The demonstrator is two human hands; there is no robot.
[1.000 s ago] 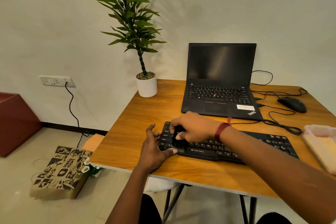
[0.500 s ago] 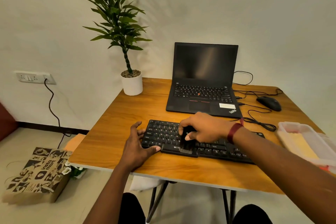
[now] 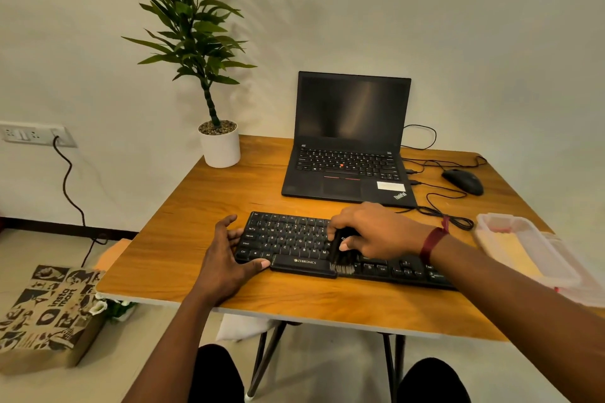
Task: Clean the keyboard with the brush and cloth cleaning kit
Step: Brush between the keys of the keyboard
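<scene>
Brush (image 3: pixel 341 260) farther right — along keyboard (image 3: pixel 288 239)

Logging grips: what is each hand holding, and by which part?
Right hand grips the brush by its top, bristles on the keyboard. Left hand holds nothing, touching its left end.

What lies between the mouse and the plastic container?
A looped black cable lies on the table between the mouse and the container, shown in the head view.
</scene>
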